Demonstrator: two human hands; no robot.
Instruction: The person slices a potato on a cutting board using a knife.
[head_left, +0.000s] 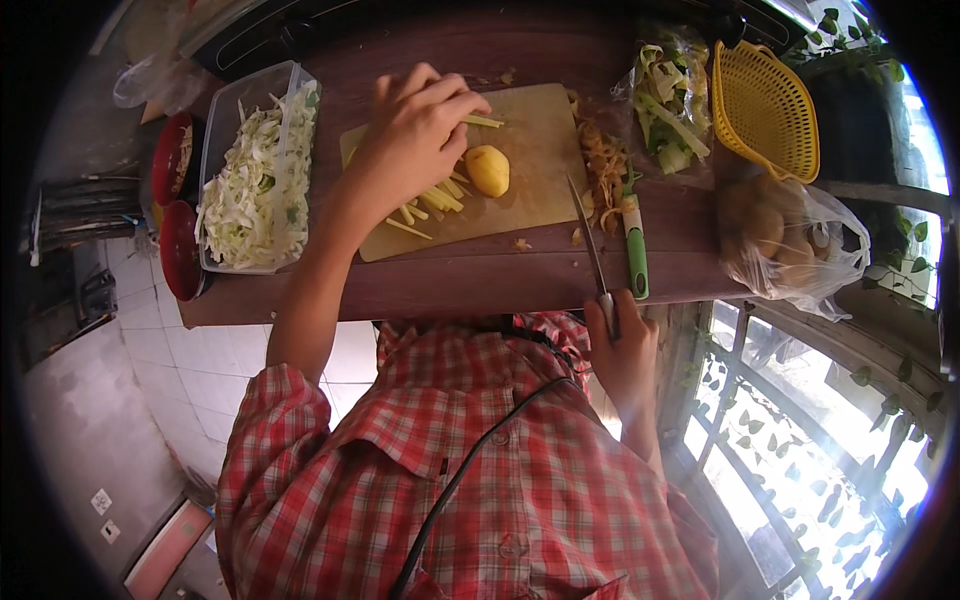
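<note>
My right hand (624, 341) is closed around the handle of a kitchen knife (587, 229), whose blade points away from me beside the right edge of a cutting board (536, 187). Over the board's left part is my left hand (426, 124), fingers bent, with a pale yellow potato stick (481, 121) at its fingertips; whether it grips the stick is unclear. A peeled potato (488, 171) lies on the board just right of that hand. Cut potato sticks (442, 196) lie partly under the hand and wrist.
Left stand a plastic container (281, 169) of shredded cabbage and two red bowls (180, 251). Right of the board are peelings (600, 161), a green-handled peeler (636, 251), a bag of vegetable scraps (671, 112), a yellow basket (806, 124) and a plastic bag of potatoes (787, 240).
</note>
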